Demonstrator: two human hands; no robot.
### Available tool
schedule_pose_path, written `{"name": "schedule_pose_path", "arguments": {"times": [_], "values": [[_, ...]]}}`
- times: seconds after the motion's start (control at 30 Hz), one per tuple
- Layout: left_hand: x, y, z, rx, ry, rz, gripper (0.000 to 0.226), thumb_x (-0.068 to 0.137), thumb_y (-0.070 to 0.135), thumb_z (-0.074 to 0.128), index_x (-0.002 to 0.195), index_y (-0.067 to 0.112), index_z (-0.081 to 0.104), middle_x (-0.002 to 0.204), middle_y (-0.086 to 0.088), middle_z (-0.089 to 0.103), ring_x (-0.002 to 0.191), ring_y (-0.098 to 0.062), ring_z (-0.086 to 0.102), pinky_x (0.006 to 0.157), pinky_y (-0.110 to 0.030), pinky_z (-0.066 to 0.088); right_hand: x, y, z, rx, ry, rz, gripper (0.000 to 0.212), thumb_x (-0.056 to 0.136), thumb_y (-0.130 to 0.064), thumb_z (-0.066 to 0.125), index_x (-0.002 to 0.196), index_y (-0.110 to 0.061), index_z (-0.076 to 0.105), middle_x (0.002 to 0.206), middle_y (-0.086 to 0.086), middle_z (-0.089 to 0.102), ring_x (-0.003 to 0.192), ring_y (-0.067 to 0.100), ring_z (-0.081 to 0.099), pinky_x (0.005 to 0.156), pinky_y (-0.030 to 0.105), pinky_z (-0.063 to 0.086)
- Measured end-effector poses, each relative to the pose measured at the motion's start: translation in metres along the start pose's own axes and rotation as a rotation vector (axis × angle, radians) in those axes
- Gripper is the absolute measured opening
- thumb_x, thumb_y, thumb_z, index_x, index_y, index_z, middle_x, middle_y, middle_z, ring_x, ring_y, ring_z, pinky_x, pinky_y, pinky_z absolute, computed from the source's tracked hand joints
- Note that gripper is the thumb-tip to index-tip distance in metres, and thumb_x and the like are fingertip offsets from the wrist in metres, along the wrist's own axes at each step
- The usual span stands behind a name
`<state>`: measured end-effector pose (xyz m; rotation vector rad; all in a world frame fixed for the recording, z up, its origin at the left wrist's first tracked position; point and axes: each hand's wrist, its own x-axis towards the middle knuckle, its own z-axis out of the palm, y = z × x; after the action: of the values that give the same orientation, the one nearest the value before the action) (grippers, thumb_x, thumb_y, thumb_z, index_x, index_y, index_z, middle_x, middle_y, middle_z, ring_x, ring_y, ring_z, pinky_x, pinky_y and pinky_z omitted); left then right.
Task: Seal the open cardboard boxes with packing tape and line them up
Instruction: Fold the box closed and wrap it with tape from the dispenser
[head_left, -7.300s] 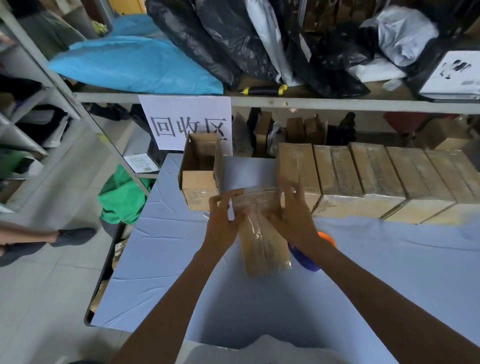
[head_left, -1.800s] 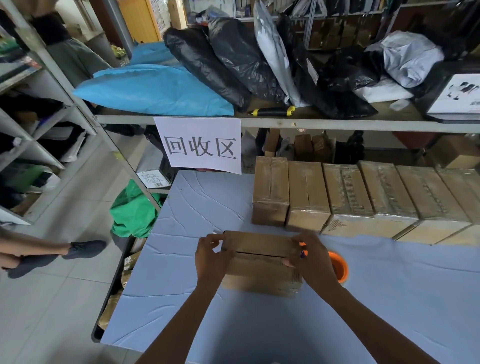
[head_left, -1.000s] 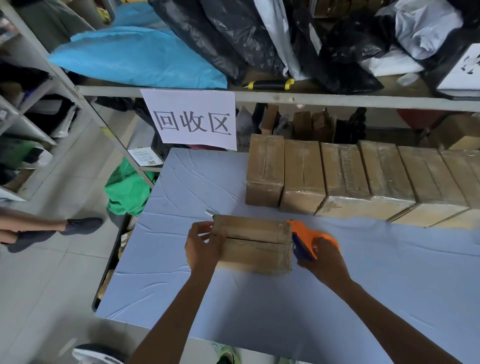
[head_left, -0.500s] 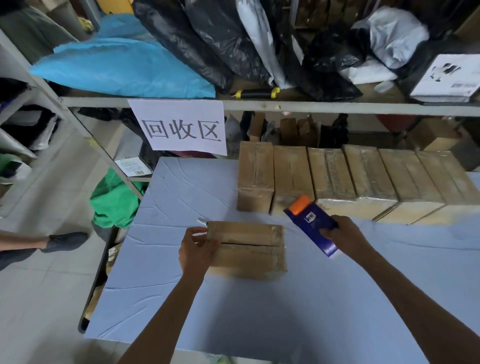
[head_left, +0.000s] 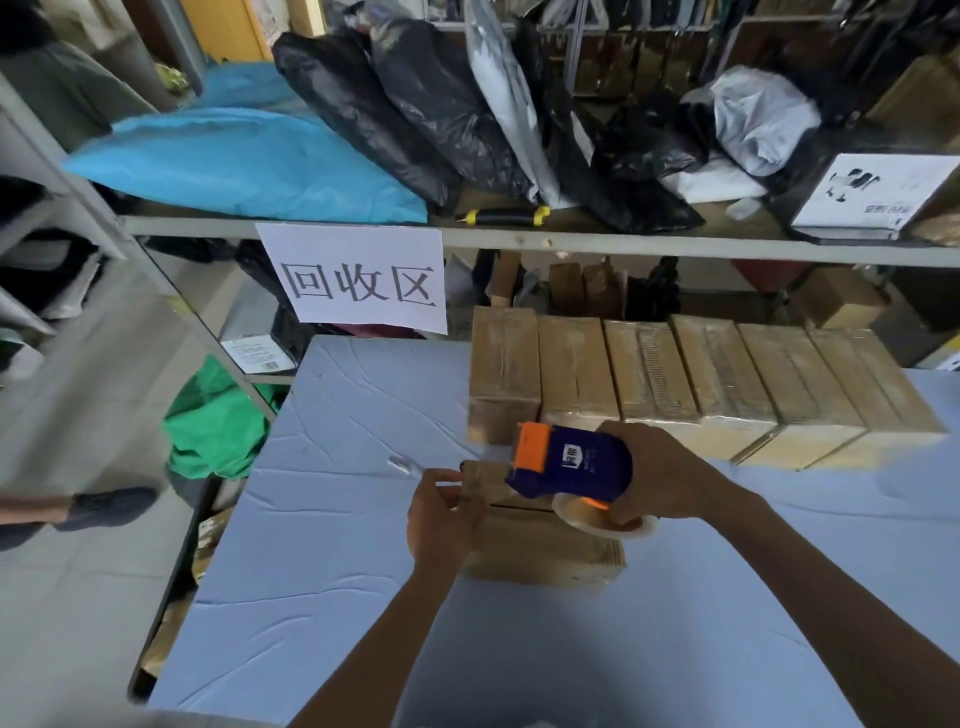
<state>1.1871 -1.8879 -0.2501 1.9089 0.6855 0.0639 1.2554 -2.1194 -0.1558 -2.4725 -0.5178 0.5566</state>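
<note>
— Six sealed boxes (head_left: 675, 384) line the blue table (head_left: 322, 571) under cluttered shelves (head_left: 571, 241).
— And the open one?
— Cardboard box (head_left: 540, 551) lies lengthwise left-to-right; left hand (head_left: 441, 514) grips its end, right hand (head_left: 660, 478) holds the tape dispenser (head_left: 571, 462) above.

This looks like a storeroom where parcels get packed. A metal shelf (head_left: 519, 240) holds stuffed black bags (head_left: 415, 114) and a blue bag (head_left: 234, 166). Below the shelf, taped cardboard boxes (head_left: 701, 384) sit in a row on a table (head_left: 337, 597).
</note>
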Motion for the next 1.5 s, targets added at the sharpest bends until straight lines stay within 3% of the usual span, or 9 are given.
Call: {"name": "schedule_pose_path", "arguments": {"times": [0.13,0.2,0.27,0.33,0.57,0.73,1.0,1.13,1.5], "values": [[-0.001,0.008,-0.004,-0.021,0.105,0.179,0.008,0.086,0.031,0.066,0.089,0.028,0.059,0.089,0.012,0.064,0.085,-0.008,0.06,0.072,-0.023,0.048,0.0,0.001,-0.001,-0.035,0.0,-0.037,0.073,0.042,-0.031,0.09,0.103,-0.035,0.05,0.091,-0.022,0.06,0.084,-0.001,0.058,0.065,0.008,0.042],[0.0,0.023,-0.003,-0.143,-0.065,0.029,0.001,0.087,0.029,0.062,0.087,0.028,0.062,0.09,0.008,0.068,0.088,-0.011,0.063,0.076,-0.024,0.052,0.0,0.001,0.0,-0.044,0.006,-0.053,0.071,0.042,-0.032,0.089,0.102,-0.036,0.05,0.089,-0.022,0.06,0.083,-0.001,0.058,0.065,0.009,0.042],[0.002,0.042,-0.001,-0.2,-0.299,-0.212,0.004,0.087,0.026,0.058,0.087,0.023,0.06,0.094,-0.001,0.068,0.091,-0.017,0.064,0.086,-0.035,0.053,0.001,0.001,0.0,-0.037,0.003,-0.056,0.071,0.042,-0.031,0.089,0.102,-0.035,0.051,0.089,-0.022,0.06,0.084,-0.001,0.058,0.065,0.01,0.043],[0.002,0.057,-0.002,-0.236,-0.439,-0.385,0.009,0.09,0.026,0.055,0.087,0.018,0.058,0.092,-0.003,0.067,0.086,-0.017,0.063,0.085,-0.034,0.053,0.002,0.002,0.0,-0.03,0.0,-0.053,0.071,0.043,-0.029,0.089,0.102,-0.034,0.051,0.091,-0.021,0.061,0.085,0.002,0.059,0.066,0.013,0.045],[-0.001,0.056,-0.007,-0.419,-0.629,-0.524,0.011,0.089,0.021,0.059,0.096,0.013,0.064,0.086,-0.008,0.073,0.082,-0.021,0.07,0.075,-0.032,0.057,0.004,0.005,0.0,-0.03,-0.009,-0.06,0.075,0.044,-0.03,0.09,0.106,-0.034,0.049,0.094,-0.023,0.059,0.088,0.001,0.058,0.067,0.009,0.043],[0.003,0.048,-0.008,-0.532,-0.581,-0.602,0.009,0.085,0.013,0.067,0.093,0.009,0.066,0.079,-0.005,0.074,0.073,-0.013,0.069,0.068,-0.027,0.055,0.004,0.007,0.001,-0.02,-0.008,-0.045,0.075,0.043,-0.027,0.09,0.104,-0.037,0.047,0.092,-0.025,0.057,0.089,0.001,0.057,0.066,0.009,0.043],[0.006,0.042,-0.013,-0.428,-0.419,-0.432,0.015,0.078,0.022,0.076,0.085,0.01,0.07,0.083,-0.003,0.074,0.078,-0.014,0.07,0.06,-0.023,0.055,0.004,0.006,0.004,-0.03,-0.008,-0.051,0.079,0.045,-0.026,0.092,0.111,-0.032,0.049,0.101,-0.02,0.06,0.095,0.008,0.058,0.072,0.016,0.051],[0.003,0.041,-0.011,-0.464,-0.444,-0.448,0.017,0.083,0.019,0.072,0.096,0.009,0.07,0.09,-0.006,0.075,0.084,-0.017,0.071,0.062,-0.024,0.056,0.003,0.008,0.003,0.002,-0.01,-0.043,0.08,0.045,-0.026,0.092,0.11,-0.035,0.047,0.099,-0.024,0.057,0.095,0.006,0.057,0.069,0.012,0.048],[-0.003,0.031,-0.007,-0.623,-0.443,-0.488,0.02,0.085,0.001,0.054,0.095,0.007,0.07,0.088,-0.011,0.074,0.082,-0.019,0.071,0.07,-0.029,0.057,0.001,0.004,0.007,-0.016,0.008,-0.053,0.078,0.044,-0.026,0.091,0.111,-0.03,0.051,0.096,-0.023,0.058,0.09,0.003,0.057,0.067,0.011,0.044]]}}
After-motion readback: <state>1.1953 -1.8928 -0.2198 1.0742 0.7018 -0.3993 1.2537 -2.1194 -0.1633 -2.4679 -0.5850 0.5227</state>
